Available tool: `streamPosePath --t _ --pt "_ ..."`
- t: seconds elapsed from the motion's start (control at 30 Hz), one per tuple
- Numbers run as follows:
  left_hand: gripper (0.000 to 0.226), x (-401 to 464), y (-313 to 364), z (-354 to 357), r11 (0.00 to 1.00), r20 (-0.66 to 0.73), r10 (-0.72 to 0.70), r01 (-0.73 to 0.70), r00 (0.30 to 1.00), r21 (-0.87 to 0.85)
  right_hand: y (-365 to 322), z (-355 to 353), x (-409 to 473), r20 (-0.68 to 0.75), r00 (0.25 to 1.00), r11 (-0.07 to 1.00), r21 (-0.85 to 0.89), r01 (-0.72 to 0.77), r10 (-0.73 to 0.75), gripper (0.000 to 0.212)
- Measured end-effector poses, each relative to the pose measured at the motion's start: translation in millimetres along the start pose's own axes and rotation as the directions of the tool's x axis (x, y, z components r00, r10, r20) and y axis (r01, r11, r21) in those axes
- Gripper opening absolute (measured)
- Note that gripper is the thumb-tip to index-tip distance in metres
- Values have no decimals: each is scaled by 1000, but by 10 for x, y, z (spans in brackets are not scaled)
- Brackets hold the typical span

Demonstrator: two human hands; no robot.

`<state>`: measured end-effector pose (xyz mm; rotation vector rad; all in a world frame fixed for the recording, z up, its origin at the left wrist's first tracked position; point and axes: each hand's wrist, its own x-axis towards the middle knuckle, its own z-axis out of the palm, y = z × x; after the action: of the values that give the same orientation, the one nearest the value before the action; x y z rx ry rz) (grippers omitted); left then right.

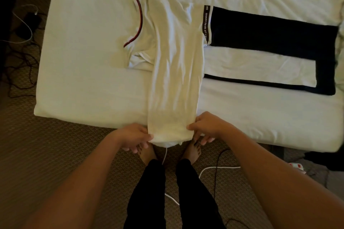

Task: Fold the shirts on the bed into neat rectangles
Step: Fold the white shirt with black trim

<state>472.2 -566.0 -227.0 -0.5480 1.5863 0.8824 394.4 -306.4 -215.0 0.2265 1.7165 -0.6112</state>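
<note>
White bed (83, 83), near edge: I'm holding the narrow-folded white shirt (175, 65) by its hem.
Left hand (134, 135) and right hand (204, 126) each pinch a hem corner, ready to fold it up.

White-sheeted bed (83, 83), patterned brown carpet (55, 154), trailing cables (216, 168)

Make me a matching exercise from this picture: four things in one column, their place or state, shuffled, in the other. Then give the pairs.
Things
1. white shirt
2. dark garment
3. left hand
4. right hand

Place or state
A. lies flat on the bed, right of the shirt
B. pinches the hem's right corner
C. folded into a long strip, hem hanging over the bed edge
D. pinches the hem's left corner

Pairs: 1-C, 2-A, 3-D, 4-B
</note>
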Motion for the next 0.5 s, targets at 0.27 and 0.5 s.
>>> streamPosePath --t 0.27,0.5 --pt "49 82 737 -467 943 -536 105 -255 838 -215 -322 -368 107 -456 886 932 280 231 -82 28" --pt "24 102 715 -478 935 -568 129 -290 813 -203 -260 -479 145 -489 871 958 228 172 -40 19"
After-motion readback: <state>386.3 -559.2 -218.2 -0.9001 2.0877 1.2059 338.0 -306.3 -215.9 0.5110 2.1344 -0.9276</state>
